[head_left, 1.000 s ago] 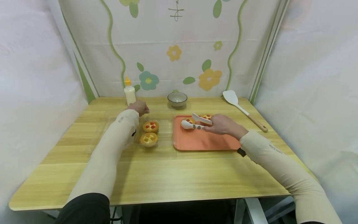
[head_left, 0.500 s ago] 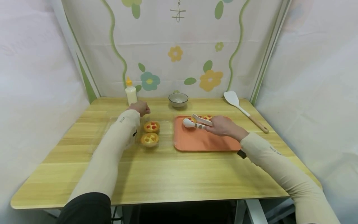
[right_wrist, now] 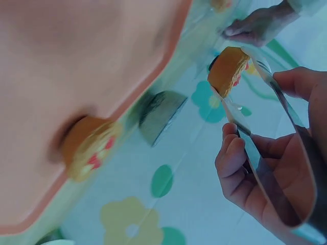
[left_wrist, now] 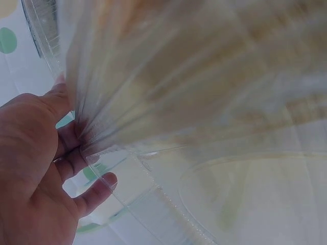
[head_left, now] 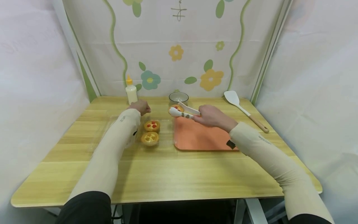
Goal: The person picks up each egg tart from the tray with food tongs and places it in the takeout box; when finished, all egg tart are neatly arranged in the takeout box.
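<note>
My left hand (head_left: 139,107) pinches clear plastic at the back of a clear plastic box (head_left: 167,132); the left wrist view shows creased film and a stiff edge (left_wrist: 125,196) by the fingers. Two tarts sit inside the box, one red-topped (head_left: 152,126), the other yellow-topped (head_left: 149,138). With my right hand (head_left: 213,117) I grip white-tipped tongs (head_left: 185,114), which clamp a red-topped tart (right_wrist: 227,70) in the air near the orange tray's (head_left: 207,137) back left corner. Another tart (right_wrist: 88,148) lies on the tray, hidden by my right hand in the head view.
A glass bowl (head_left: 179,97) stands behind the raised tart. The squeeze bottle (head_left: 131,93) with a yellow cap is just behind my left hand. At the right lies a white spatula (head_left: 240,107) with a wooden handle. A printed cloth (head_left: 176,28) hangs behind the table.
My right hand has lifted the tart off the tray with the tongs and carried it left and back. My left hand has stayed at the box.
</note>
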The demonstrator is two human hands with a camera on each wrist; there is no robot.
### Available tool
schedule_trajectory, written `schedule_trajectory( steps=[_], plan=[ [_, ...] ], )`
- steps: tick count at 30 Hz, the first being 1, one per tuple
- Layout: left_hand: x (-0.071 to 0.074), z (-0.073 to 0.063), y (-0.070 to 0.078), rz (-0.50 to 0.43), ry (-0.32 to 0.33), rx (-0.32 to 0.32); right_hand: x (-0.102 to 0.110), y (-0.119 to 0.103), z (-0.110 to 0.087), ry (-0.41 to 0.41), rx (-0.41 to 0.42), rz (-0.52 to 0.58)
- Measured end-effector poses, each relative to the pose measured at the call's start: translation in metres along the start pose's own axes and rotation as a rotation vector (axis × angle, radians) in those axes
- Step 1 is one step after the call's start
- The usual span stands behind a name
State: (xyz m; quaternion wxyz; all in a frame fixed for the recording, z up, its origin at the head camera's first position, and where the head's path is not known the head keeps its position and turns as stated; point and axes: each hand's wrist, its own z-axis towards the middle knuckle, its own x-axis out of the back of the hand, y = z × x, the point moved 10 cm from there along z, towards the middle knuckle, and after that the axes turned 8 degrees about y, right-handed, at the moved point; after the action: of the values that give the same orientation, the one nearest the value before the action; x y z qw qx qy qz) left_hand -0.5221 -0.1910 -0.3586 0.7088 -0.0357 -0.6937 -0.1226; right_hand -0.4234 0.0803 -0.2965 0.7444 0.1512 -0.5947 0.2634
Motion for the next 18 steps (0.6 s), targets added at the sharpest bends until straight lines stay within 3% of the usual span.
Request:
schedule_trajectory(
  steps=[8, 14, 18],
  plan=[
    [0.0, -0.001, 0.001, -0.023, -0.002, 0.012, -0.013, -0.038, 0.022, -0.066, 0.13, -0.114],
    [0.0, -0.002, 0.0, -0.024, -0.004, 0.025, -0.025, -0.053, 0.033, -0.143, 0.143, -0.185],
    [0.0, -0.003, 0.0, -0.022, 0.0, 0.031, -0.03, -0.061, 0.037, -0.154, 0.144, -0.195]
  ],
)
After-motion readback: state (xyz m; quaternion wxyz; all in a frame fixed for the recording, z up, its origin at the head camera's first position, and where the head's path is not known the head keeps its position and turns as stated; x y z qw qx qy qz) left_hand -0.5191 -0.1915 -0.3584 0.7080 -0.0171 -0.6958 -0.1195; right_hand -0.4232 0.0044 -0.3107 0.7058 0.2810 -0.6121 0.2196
